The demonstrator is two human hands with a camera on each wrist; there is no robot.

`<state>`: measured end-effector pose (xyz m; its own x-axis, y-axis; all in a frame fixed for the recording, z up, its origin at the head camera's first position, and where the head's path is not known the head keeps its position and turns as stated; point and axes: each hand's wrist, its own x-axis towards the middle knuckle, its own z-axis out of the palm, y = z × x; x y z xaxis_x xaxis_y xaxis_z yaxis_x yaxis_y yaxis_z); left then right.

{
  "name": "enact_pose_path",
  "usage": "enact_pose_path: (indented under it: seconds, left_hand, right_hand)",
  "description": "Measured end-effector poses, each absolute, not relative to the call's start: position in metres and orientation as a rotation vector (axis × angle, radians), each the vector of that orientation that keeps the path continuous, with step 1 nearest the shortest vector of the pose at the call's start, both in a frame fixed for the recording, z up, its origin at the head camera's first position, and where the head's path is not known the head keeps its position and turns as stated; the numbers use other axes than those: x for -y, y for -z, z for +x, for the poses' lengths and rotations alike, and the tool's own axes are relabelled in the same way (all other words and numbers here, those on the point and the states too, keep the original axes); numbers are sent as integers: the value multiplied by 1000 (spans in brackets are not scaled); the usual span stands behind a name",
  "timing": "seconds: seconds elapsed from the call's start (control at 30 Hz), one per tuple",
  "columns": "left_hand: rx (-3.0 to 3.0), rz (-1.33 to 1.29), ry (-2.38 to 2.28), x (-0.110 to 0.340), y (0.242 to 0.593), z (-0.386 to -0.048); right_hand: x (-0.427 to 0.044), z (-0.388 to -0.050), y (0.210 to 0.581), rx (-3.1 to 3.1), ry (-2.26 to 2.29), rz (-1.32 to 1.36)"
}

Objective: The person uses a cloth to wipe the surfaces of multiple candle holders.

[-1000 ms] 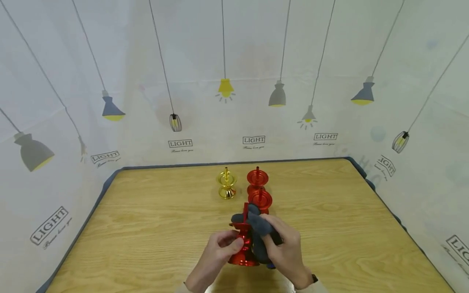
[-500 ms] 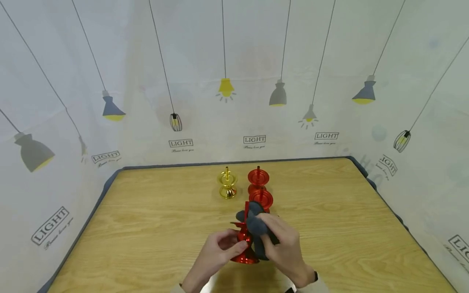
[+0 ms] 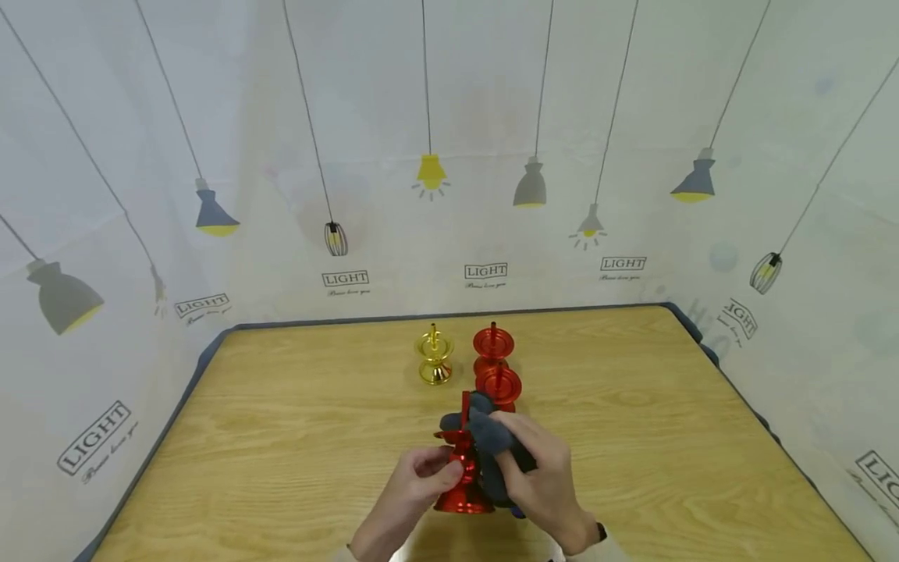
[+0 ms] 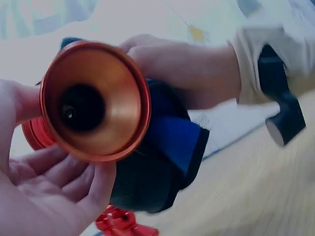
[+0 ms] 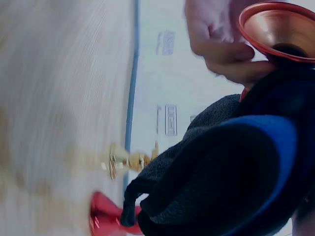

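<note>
My left hand (image 3: 421, 484) grips a shiny red metal candlestick (image 3: 465, 497) by its narrow stem, thumb in front. It is raised off the table; its hollow flared base (image 4: 118, 105) faces the left wrist camera. In my right hand (image 3: 546, 468) a dark grey-blue cloth (image 3: 492, 435) is pinched against the candlestick's right side, near the dish and the spike. The right wrist view shows the bunched cloth (image 5: 211, 182) with a blue edge, below the candlestick's base (image 5: 268, 24). My right fingertips are partly hidden by the cloth.
Two more red candlesticks stand one behind the other, the far one (image 3: 494, 343) and the near one (image 3: 499, 385), partly covered by the cloth. A gold candlestick (image 3: 435, 355) stands left of them. The wooden table (image 3: 281, 421) is bordered by a light printed backdrop (image 3: 379, 195).
Both hands and the candlestick have shifted slightly left and down in view over the last half second. The cloth still touches the candlestick, its folds lying a little differently. The standing candlesticks stay put.
</note>
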<state>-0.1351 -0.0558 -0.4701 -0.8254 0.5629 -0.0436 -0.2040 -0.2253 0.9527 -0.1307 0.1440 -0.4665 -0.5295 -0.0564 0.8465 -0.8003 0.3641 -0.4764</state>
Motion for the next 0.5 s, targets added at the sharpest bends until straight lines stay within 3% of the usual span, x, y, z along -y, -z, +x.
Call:
enact_pose_path:
  seconds: [0.27,0.5]
  left_hand:
    - [-1116,411,-2097,59,481,-135]
    - [-1750,324,-2051,56,471,-134]
  right_hand:
    - [-140,-130,475,1916,-1495,593]
    - [-146,-134,474,1882,-1235,682]
